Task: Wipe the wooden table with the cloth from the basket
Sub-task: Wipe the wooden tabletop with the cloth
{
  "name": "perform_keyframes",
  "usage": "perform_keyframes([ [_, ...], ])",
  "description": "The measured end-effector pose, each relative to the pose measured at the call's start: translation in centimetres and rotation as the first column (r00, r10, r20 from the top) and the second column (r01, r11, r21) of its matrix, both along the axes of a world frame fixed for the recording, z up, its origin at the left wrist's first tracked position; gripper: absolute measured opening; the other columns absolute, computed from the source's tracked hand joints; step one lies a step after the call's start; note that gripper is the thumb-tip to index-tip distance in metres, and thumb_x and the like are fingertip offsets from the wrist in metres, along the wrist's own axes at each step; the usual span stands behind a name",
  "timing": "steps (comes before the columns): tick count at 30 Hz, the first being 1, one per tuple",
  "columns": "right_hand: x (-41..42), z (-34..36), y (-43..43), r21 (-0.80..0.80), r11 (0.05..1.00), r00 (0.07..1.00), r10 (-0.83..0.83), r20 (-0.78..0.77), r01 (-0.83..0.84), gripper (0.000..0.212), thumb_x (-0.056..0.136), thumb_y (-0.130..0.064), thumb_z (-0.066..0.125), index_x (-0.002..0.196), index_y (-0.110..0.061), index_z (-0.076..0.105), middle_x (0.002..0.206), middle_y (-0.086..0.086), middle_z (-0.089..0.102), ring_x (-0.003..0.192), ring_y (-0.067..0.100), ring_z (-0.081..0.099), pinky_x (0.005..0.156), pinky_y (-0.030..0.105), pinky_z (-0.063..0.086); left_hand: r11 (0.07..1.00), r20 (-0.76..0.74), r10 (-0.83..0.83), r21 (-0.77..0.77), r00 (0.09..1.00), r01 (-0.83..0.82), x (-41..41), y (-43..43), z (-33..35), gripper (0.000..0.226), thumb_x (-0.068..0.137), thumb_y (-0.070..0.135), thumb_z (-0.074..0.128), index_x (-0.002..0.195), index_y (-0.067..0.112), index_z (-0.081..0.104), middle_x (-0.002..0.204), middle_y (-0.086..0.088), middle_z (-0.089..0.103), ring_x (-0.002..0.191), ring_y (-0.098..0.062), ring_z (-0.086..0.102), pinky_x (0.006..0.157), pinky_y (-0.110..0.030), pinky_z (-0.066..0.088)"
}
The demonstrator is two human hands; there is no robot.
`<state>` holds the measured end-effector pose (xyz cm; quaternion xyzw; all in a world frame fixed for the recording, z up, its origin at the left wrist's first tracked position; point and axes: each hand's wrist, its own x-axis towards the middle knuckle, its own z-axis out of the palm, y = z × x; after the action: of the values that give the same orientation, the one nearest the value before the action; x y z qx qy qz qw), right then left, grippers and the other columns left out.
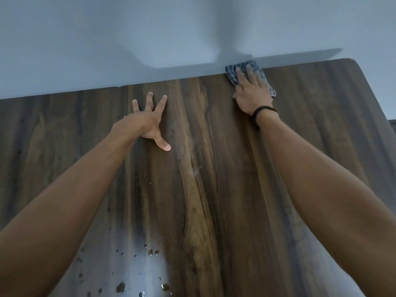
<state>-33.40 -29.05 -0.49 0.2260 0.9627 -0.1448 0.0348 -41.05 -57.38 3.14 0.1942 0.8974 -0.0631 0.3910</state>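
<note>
The cloth (235,71) lies flat on the far edge of the table (214,168), right where the wood meets the wall (150,28), toward the far right corner. It is a soft grey-blue fabric with a ribbed or striped weave, crumpled at its right side where a paler edge pokes out by your wrist. No label or writing can be read on it or anywhere else.

Your right hand (251,93) rests on top of the cloth, palm down, fingers stretched forward over it and pressing it to the wood; the cloth shows ahead of your fingertips and on both sides of the hand, so you are pinning it flat, not bunching it in a fist. A dark band (262,111) circles that wrist.

Your left hand (150,123) is well apart from the cloth, to its left, propped on the bare wood with fingers spread wide and thumb out, grasping nothing.

The table is dark brown with long streaky grain running toward you and a rounded far right corner. Near you, a pale glare covers the wood, dotted with water drops (150,251) of various sizes. The wall is plain, smooth grey-blue, with soft shadows.
</note>
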Motion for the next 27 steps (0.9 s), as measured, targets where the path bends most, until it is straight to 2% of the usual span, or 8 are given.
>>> perform_keyframes([
  [5, 1.9, -1.2, -7.1, -0.032, 0.919, 0.919, 0.393, -0.026, -0.393, 0.055, 0.105, -0.035, 0.022, 0.159, -0.032, 0.014, 0.168, -0.003, 0.004, 0.154, 0.022, 0.002, 0.124, 0.043, 0.002, 0.999, -0.007, -0.006, 0.045, 1.0, 0.006, 0.1, -0.2, -0.1, 0.154, 0.054, 0.048, 0.092, 0.149, 0.039, -0.03, 0.156, 0.004, -0.04, 0.143, -0.042, -0.03, 0.115, -0.069, 0.009],
  [9, -1.7, 0.4, -5.8, -0.052, 0.995, 0.997, 0.082, 0.01, -0.081, 0.057, 0.106, -0.033, 0.026, 0.16, -0.03, 0.009, 0.168, 0.002, -0.001, 0.155, 0.025, 0.002, 0.125, 0.042, 0.002, 0.997, -0.031, 0.01, 0.071, 0.999, -0.007, 0.2, -0.6, -0.1, 0.153, 0.054, 0.047, 0.093, 0.151, 0.04, -0.025, 0.158, 0.005, -0.037, 0.145, -0.041, -0.028, 0.115, -0.07, 0.01],
  [13, 0.0, 0.0, -9.5, -0.059, 0.946, 0.947, 0.32, 0.003, -0.32, 0.056, 0.106, -0.031, 0.027, 0.16, -0.031, 0.012, 0.168, 0.0, 0.001, 0.154, 0.024, 0.0, 0.125, 0.041, 0.001, 0.995, -0.074, -0.008, 0.103, 0.997, 0.016, 0.4, -1.0, -0.3, 0.153, 0.05, 0.052, 0.093, 0.152, 0.041, -0.021, 0.16, 0.007, -0.032, 0.147, -0.04, -0.023, 0.114, -0.07, 0.014],
  [16, 2.1, 0.0, -9.9, -0.082, 0.982, 0.985, 0.17, -0.03, -0.172, 0.055, 0.107, -0.031, 0.028, 0.16, -0.033, 0.015, 0.168, -0.001, 0.003, 0.155, 0.024, 0.001, 0.123, 0.041, 0.001, 0.994, -0.099, -0.013, 0.111, 0.995, 0.024, 0.5, -1.4, -0.3, 0.153, 0.049, 0.055, 0.092, 0.154, 0.041, -0.018, 0.161, 0.008, -0.03, 0.148, -0.039, -0.02, 0.113, -0.07, 0.017],
  [19, 4.9, -0.3, -11.7, -0.074, 0.956, 0.959, 0.283, -0.035, -0.284, 0.053, 0.107, -0.031, 0.029, 0.159, -0.034, 0.018, 0.168, -0.004, 0.008, 0.154, 0.022, 0.003, 0.123, 0.043, 0.001, 0.991, -0.106, -0.014, 0.127, 0.994, 0.028, 0.6, -1.6, -0.1, 0.152, 0.05, 0.056, 0.091, 0.154, 0.039, -0.017, 0.161, 0.007, -0.029, 0.148, -0.038, -0.02, 0.114, -0.069, 0.017],
  [22, 8.1, -0.4, -12.8, -0.06, 0.988, 0.987, 0.139, -0.08, -0.144, 0.054, 0.105, -0.029, 0.033, 0.158, -0.033, 0.021, 0.167, -0.001, 0.01, 0.154, 0.024, 0.006, 0.125, 0.048, 0.006, 0.987, -0.081, -0.012, 0.158, 0.997, 0.025, 0.7, -1.7, -0.1, 0.15, 0.053, 0.053, 0.092, 0.155, 0.037, -0.016, 0.162, 0.006, -0.029, 0.148, -0.039, -0.021, 0.114, -0.07, 0.015],
  [25, 11.4, -0.5, -14.4, -0.078, 0.956, 0.959, 0.28, -0.035, -0.282, 0.052, 0.107, -0.033, 0.028, 0.158, -0.036, 0.017, 0.167, -0.006, 0.007, 0.154, 0.02, 0.002, 0.123, 0.042, -0.001, 0.983, -0.094, -0.007, 0.18, 0.996, 0.024, 1.0, -2.0, 0.1, 0.147, 0.055, 0.054, 0.091, 0.157, 0.033, -0.014, 0.163, 0.004, -0.026, 0.148, -0.041, -0.021, 0.115, -0.069, 0.013],
  [27, 13.3, -0.4, -15.1, -0.07, 0.981, 0.983, 0.176, -0.053, -0.179, 0.052, 0.108, -0.031, 0.028, 0.158, -0.035, 0.019, 0.167, -0.005, 0.008, 0.154, 0.019, 0.004, 0.126, 0.046, 0.003, 0.978, -0.106, -0.024, 0.203, 0.994, 0.045, 1.4, -2.8, 0.1, 0.142, 0.059, 0.058, 0.087, 0.158, 0.029, -0.011, 0.164, 0.002, -0.022, 0.147, -0.043, -0.02, 0.116, -0.068, 0.013],
])
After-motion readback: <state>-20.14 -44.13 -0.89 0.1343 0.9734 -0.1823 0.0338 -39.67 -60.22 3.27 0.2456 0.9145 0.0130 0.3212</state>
